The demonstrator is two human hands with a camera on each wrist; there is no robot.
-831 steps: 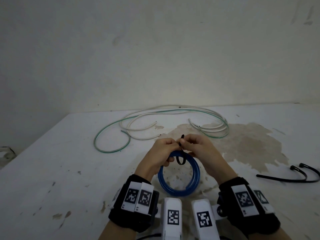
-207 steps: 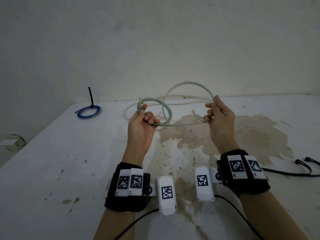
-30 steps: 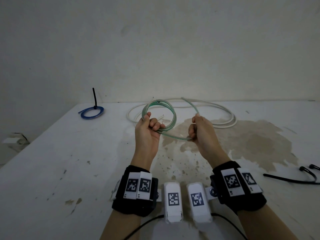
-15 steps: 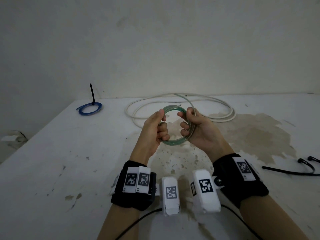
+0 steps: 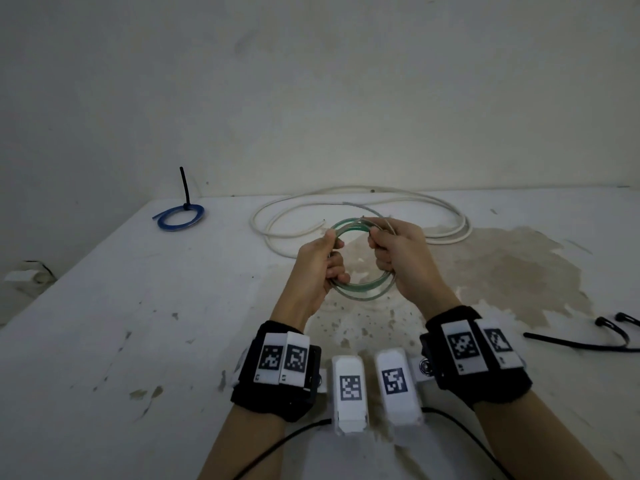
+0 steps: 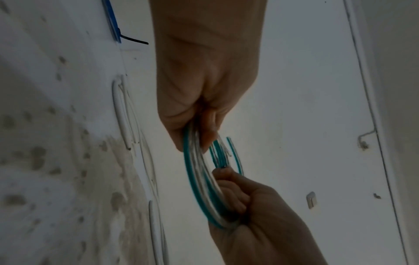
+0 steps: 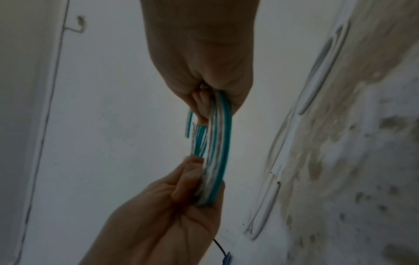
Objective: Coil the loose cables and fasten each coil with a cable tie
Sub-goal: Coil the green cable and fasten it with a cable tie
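A green-and-clear cable [image 5: 360, 292] is wound into a small coil held above the table. My left hand [image 5: 320, 265] grips the coil's left side, and my right hand [image 5: 398, 258] grips its right side. Both wrist views show the coil [image 6: 201, 179] [image 7: 217, 154] bundled between the two fists, with a short loose end sticking out. A white cable [image 5: 446, 233] lies in loose loops on the table behind the hands. Two black cable ties [image 5: 588, 344] lie at the right edge.
A blue coil [image 5: 180, 216] fastened with a black tie, its tail standing upright, lies at the far left near the wall. The white table [image 5: 104, 323] has a large brown stain [image 5: 512, 271] right of centre. Black cords run from my wrists off the near edge.
The hands have moved slightly apart on the green coil and closer to me. The last free length of green cable now lies gathered into the coil.
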